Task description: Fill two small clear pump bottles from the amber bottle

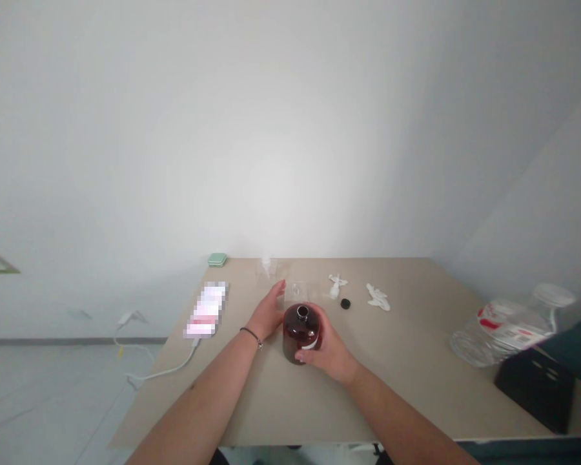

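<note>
I have a dark amber glass bottle (300, 332) with a narrow neck and a white label, standing upright on a beige tabletop (416, 407), and I place everything else from it. The right hand (328, 347) cups the bottle's right side, with the thumb (303, 355) laid across its lower front. The other fingers curl out of my sight, so I cannot tell how they sit on the glass. The left hand (267, 313), a thin dark bracelet (250, 334) at its wrist, stands just left of the bottle, its fingers (275, 292) straight, pressed together and pinching nothing. I cannot tell whether it touches the glass.

Just behind the bottle lies a clear square plastic piece (295, 292), with a clear plastic cup (267, 271) behind and left of it. Behind and right of the bottle sit white plastic pump parts (336, 285), a small round black cap (345, 303) and a crumpled white piece (378, 297). Farther left lie a pale green square case (217, 259) and a pixelated flat object (206, 310) with a white cable (164, 371). Well right stand a clear plastic jug (503, 332) with a red-and-white label and a black box (535, 387).
</note>
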The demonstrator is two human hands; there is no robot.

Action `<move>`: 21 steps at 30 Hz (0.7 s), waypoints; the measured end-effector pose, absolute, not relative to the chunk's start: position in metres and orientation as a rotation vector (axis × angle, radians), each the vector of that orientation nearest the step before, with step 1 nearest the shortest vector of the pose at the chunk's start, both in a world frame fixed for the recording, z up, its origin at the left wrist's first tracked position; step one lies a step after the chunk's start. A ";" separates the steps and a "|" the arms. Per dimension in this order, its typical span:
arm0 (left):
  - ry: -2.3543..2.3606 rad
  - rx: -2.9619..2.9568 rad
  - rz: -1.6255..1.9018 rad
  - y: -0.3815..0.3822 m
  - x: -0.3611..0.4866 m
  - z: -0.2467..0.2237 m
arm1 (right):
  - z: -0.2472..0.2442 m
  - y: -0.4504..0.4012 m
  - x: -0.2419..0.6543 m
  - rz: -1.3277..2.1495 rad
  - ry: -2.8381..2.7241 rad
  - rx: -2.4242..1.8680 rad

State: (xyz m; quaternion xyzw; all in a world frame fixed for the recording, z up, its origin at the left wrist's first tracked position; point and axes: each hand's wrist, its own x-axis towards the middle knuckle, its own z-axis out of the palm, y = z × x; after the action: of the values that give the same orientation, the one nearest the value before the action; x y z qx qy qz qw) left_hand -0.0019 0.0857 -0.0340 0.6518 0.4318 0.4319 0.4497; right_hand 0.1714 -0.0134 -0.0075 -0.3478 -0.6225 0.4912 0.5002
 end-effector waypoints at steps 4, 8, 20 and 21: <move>1.073 1.608 1.081 0.085 -0.002 -0.035 | -0.006 -0.015 0.173 1.156 -1.474 -0.852; 1.108 1.659 1.101 0.077 -0.002 -0.028 | -0.007 -0.017 0.181 1.103 -1.460 -0.895; 0.969 1.769 0.855 0.041 -0.030 -0.007 | 0.007 -0.036 0.222 0.753 -1.589 -1.090; 0.950 1.777 0.856 0.041 -0.030 -0.007 | 0.009 -0.037 0.225 0.731 -1.617 -1.106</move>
State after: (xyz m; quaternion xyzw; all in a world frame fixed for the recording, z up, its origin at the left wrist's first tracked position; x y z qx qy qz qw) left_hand -0.0300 0.0407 -0.0067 0.7213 0.3857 0.3473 0.4586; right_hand 0.2253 -0.0371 0.0086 -0.4576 -0.6691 0.3026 0.5013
